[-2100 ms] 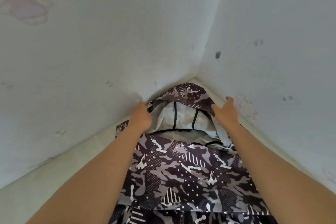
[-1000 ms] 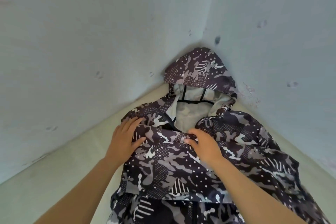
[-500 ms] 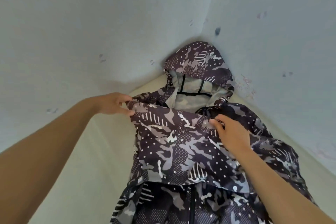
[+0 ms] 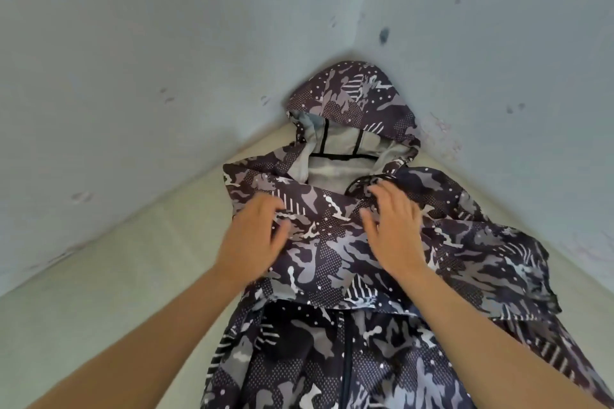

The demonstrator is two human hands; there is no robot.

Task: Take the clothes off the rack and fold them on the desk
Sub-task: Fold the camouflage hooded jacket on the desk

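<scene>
A dark camouflage hooded jacket (image 4: 335, 262) lies on the pale desk (image 4: 99, 309), its hood (image 4: 352, 100) pushed into the wall corner and its grey lining showing. A sleeve is folded across the chest. My left hand (image 4: 252, 239) rests flat on the folded part at its left side, fingers spread. My right hand (image 4: 392, 226) lies on the fabric just below the collar, fingers straight and slightly blurred. Neither hand grips the cloth.
Two pale blue walls (image 4: 166, 60) meet in a corner right behind the hood. The jacket's right side (image 4: 498, 259) lies rumpled against the right wall. Bare desk surface stretches to the left of the jacket.
My left hand let go of the jacket's left edge and came in onto the folded chest part. My right hand opened flat on the fabric. The view tilted down slightly.
</scene>
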